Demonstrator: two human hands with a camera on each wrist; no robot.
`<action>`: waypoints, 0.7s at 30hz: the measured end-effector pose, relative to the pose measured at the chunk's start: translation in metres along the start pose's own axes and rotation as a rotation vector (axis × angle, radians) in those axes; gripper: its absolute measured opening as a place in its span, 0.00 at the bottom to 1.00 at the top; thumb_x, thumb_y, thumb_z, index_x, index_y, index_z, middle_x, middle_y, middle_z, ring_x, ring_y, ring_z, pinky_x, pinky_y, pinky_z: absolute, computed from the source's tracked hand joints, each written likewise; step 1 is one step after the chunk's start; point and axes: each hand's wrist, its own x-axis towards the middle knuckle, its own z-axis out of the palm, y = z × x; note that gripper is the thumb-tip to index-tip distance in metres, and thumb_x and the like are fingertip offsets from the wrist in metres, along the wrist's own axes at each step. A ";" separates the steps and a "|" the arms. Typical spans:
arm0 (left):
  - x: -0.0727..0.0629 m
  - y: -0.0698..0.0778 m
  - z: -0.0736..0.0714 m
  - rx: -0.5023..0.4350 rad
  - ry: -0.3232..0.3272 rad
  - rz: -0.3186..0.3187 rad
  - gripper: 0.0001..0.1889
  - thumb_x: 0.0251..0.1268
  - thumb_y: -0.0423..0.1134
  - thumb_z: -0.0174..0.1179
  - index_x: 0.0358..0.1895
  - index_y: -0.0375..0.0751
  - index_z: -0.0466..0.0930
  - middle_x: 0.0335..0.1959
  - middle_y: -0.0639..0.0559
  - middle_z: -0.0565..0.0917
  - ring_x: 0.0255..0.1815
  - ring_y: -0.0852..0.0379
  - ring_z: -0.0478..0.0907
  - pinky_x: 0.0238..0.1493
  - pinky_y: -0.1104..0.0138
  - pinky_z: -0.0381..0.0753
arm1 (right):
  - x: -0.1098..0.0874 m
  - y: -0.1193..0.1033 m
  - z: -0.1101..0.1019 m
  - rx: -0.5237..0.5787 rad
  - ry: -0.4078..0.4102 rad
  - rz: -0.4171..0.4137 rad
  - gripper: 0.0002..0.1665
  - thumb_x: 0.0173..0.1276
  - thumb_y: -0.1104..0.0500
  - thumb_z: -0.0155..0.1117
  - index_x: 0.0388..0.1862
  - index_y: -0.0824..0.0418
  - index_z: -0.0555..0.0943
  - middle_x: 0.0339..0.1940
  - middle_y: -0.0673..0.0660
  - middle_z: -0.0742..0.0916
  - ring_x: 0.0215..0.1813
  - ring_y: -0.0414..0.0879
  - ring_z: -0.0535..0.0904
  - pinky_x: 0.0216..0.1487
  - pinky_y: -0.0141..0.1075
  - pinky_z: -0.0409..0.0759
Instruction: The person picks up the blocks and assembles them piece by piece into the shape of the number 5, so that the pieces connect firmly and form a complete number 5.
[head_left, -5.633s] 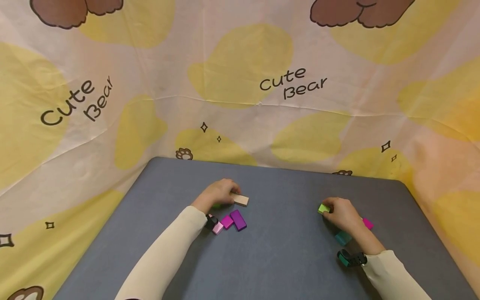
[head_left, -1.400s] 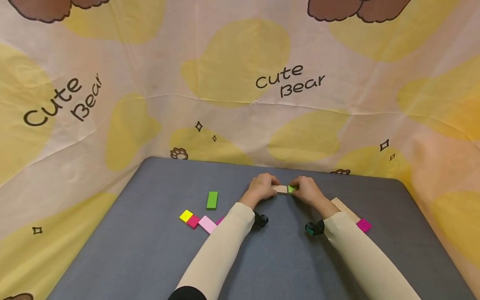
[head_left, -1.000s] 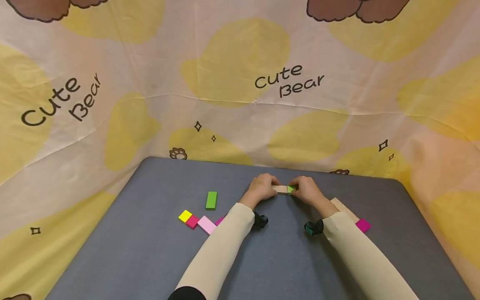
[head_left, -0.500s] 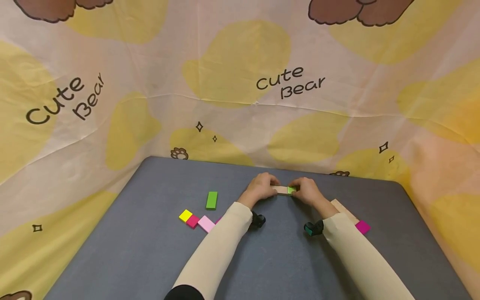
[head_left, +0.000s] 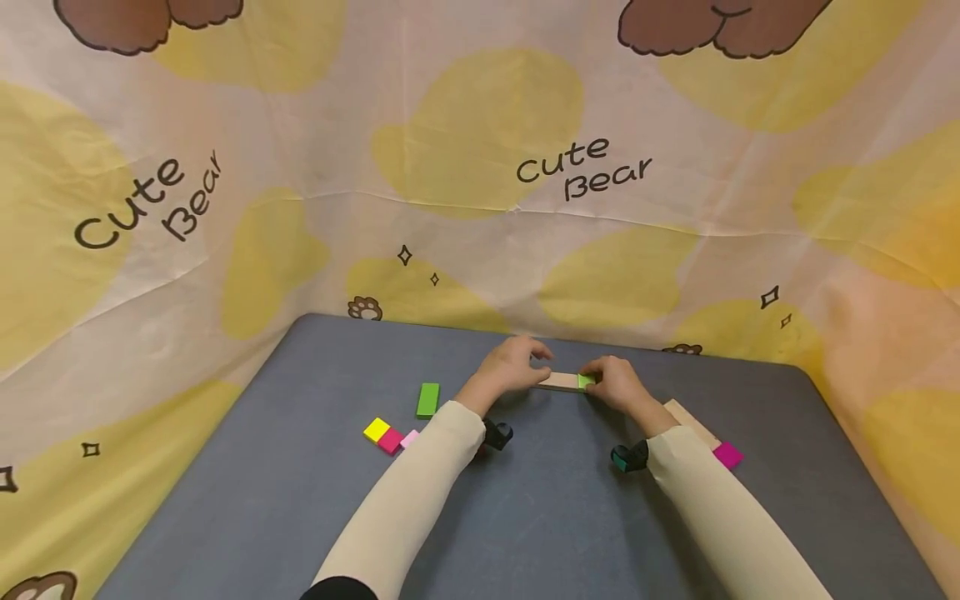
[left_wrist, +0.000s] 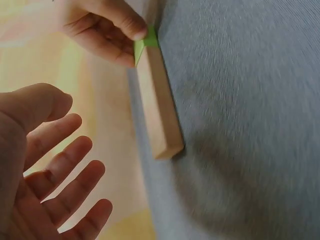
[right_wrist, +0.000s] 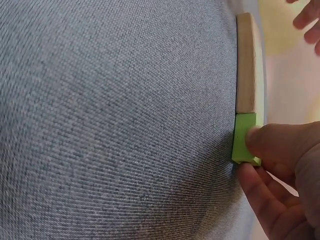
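Observation:
A plain wooden block [left_wrist: 160, 107] lies flat on the grey table near its back edge. End to end with it sits a small light green block [right_wrist: 242, 135], and the two form one straight row. My right hand [head_left: 618, 385] pinches the green block between thumb and fingers at the row's right end. Off the wooden block's left end, my left hand [head_left: 510, 365] is spread, with nothing in it. The left wrist view shows its fingers [left_wrist: 67, 155] apart and away from the wood.
Left of my left arm lie a green block [head_left: 428, 401], a yellow block [head_left: 377, 430], a red block [head_left: 390, 441] and a partly covered pink block [head_left: 408, 438]. Beside my right forearm are a longer wooden block [head_left: 690, 422] and a magenta block [head_left: 728, 455]. A printed cloth [head_left: 480, 275] rises behind the table.
Over several seconds, the wooden and light green blocks came from opposite sides to meet at the back. Within the last half second, my left hand let go of the wood and drew left; the right hand stayed.

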 end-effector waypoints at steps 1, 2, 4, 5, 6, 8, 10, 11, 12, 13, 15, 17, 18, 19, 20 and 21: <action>-0.002 -0.001 -0.003 0.010 0.003 0.008 0.16 0.66 0.46 0.58 0.56 0.51 0.82 0.55 0.53 0.81 0.55 0.54 0.78 0.53 0.58 0.78 | 0.000 0.000 0.000 -0.001 0.000 0.000 0.14 0.57 0.67 0.68 0.44 0.69 0.85 0.41 0.65 0.87 0.38 0.53 0.81 0.40 0.45 0.79; -0.004 -0.001 -0.005 0.017 0.005 0.017 0.16 0.66 0.46 0.58 0.55 0.51 0.82 0.55 0.53 0.81 0.55 0.54 0.78 0.52 0.58 0.78 | 0.000 -0.001 0.000 -0.001 -0.001 0.000 0.14 0.57 0.67 0.68 0.44 0.69 0.85 0.41 0.65 0.87 0.38 0.53 0.81 0.40 0.45 0.79; -0.009 -0.003 -0.010 0.042 0.012 0.034 0.16 0.66 0.45 0.59 0.55 0.50 0.82 0.54 0.53 0.81 0.54 0.54 0.78 0.52 0.58 0.78 | -0.001 -0.001 0.000 -0.002 -0.005 0.001 0.14 0.58 0.68 0.67 0.44 0.70 0.85 0.41 0.65 0.87 0.39 0.53 0.81 0.40 0.45 0.79; -0.012 -0.004 -0.012 0.059 0.012 0.041 0.16 0.65 0.46 0.58 0.55 0.50 0.82 0.54 0.53 0.81 0.54 0.54 0.78 0.52 0.58 0.78 | -0.001 -0.001 0.000 -0.002 -0.007 0.004 0.14 0.58 0.68 0.67 0.44 0.70 0.85 0.41 0.65 0.87 0.39 0.53 0.81 0.41 0.45 0.79; -0.014 -0.004 -0.014 0.078 0.013 0.051 0.16 0.65 0.46 0.59 0.54 0.49 0.82 0.54 0.53 0.81 0.54 0.55 0.78 0.51 0.58 0.78 | -0.001 -0.001 0.000 -0.002 -0.008 0.006 0.14 0.58 0.68 0.67 0.45 0.70 0.85 0.42 0.66 0.87 0.39 0.54 0.81 0.41 0.45 0.79; -0.020 -0.005 -0.017 0.121 0.011 0.067 0.17 0.64 0.47 0.59 0.54 0.49 0.83 0.53 0.54 0.81 0.53 0.55 0.78 0.51 0.59 0.78 | -0.001 -0.001 0.000 -0.003 -0.010 0.006 0.15 0.58 0.68 0.67 0.45 0.70 0.85 0.42 0.66 0.86 0.40 0.54 0.81 0.41 0.46 0.79; -0.026 -0.007 -0.019 0.160 0.008 0.080 0.17 0.63 0.47 0.59 0.53 0.49 0.83 0.52 0.54 0.81 0.50 0.56 0.78 0.47 0.61 0.79 | -0.001 -0.002 -0.001 -0.004 -0.010 0.002 0.15 0.58 0.68 0.67 0.45 0.70 0.85 0.42 0.66 0.86 0.40 0.54 0.81 0.41 0.46 0.80; -0.030 -0.007 -0.020 0.172 0.005 0.088 0.17 0.62 0.48 0.59 0.53 0.49 0.83 0.52 0.54 0.81 0.48 0.57 0.78 0.45 0.61 0.78 | -0.001 -0.002 -0.001 -0.005 -0.009 -0.001 0.15 0.58 0.68 0.67 0.45 0.70 0.85 0.42 0.66 0.87 0.40 0.55 0.81 0.41 0.46 0.80; -0.033 -0.007 -0.021 0.185 0.004 0.098 0.18 0.62 0.48 0.59 0.53 0.49 0.83 0.51 0.53 0.81 0.45 0.57 0.78 0.43 0.62 0.78 | -0.001 -0.002 -0.001 -0.004 -0.007 -0.004 0.15 0.58 0.69 0.67 0.45 0.70 0.85 0.42 0.66 0.87 0.40 0.55 0.81 0.41 0.46 0.80; -0.037 -0.008 -0.022 0.199 0.002 0.105 0.18 0.61 0.48 0.59 0.53 0.49 0.83 0.51 0.53 0.81 0.43 0.57 0.77 0.40 0.63 0.77 | -0.001 -0.002 -0.001 -0.006 -0.008 -0.008 0.14 0.58 0.69 0.67 0.45 0.71 0.85 0.42 0.66 0.87 0.39 0.55 0.81 0.41 0.46 0.80; -0.044 -0.009 -0.024 0.218 0.002 0.118 0.18 0.60 0.48 0.60 0.51 0.48 0.84 0.50 0.51 0.82 0.39 0.57 0.76 0.37 0.64 0.76 | -0.001 -0.003 -0.002 -0.008 -0.006 -0.013 0.14 0.57 0.69 0.66 0.44 0.71 0.85 0.42 0.67 0.87 0.39 0.55 0.81 0.41 0.47 0.80; -0.052 -0.009 -0.026 0.235 0.000 0.123 0.18 0.60 0.49 0.60 0.51 0.48 0.84 0.49 0.50 0.82 0.38 0.57 0.76 0.36 0.64 0.76 | -0.001 -0.003 -0.002 -0.013 -0.006 -0.015 0.14 0.57 0.69 0.66 0.44 0.71 0.85 0.42 0.66 0.87 0.39 0.55 0.81 0.41 0.47 0.79; -0.056 -0.010 -0.027 0.250 -0.002 0.123 0.18 0.60 0.50 0.60 0.50 0.48 0.84 0.49 0.50 0.82 0.39 0.57 0.76 0.36 0.64 0.76 | -0.001 -0.003 -0.002 -0.015 -0.007 -0.015 0.14 0.57 0.69 0.66 0.44 0.71 0.85 0.42 0.66 0.87 0.40 0.55 0.81 0.41 0.47 0.79; -0.059 -0.010 -0.027 0.257 -0.005 0.122 0.18 0.60 0.50 0.61 0.50 0.48 0.84 0.49 0.50 0.82 0.39 0.57 0.77 0.36 0.64 0.77 | -0.001 -0.003 -0.002 -0.016 -0.008 -0.015 0.14 0.57 0.69 0.66 0.44 0.70 0.85 0.42 0.66 0.87 0.40 0.55 0.81 0.41 0.47 0.79; -0.063 -0.011 -0.028 0.262 -0.005 0.122 0.18 0.59 0.50 0.61 0.50 0.48 0.84 0.48 0.50 0.82 0.40 0.57 0.77 0.36 0.64 0.77 | -0.001 -0.003 -0.002 -0.017 -0.008 -0.014 0.14 0.58 0.69 0.66 0.44 0.70 0.85 0.42 0.66 0.87 0.40 0.55 0.81 0.41 0.47 0.79; -0.066 -0.011 -0.028 0.266 -0.005 0.122 0.18 0.59 0.51 0.61 0.51 0.48 0.84 0.48 0.50 0.82 0.41 0.57 0.78 0.36 0.63 0.78 | -0.001 -0.003 -0.002 -0.017 -0.008 -0.012 0.14 0.58 0.69 0.66 0.44 0.70 0.85 0.42 0.66 0.87 0.40 0.55 0.81 0.41 0.47 0.79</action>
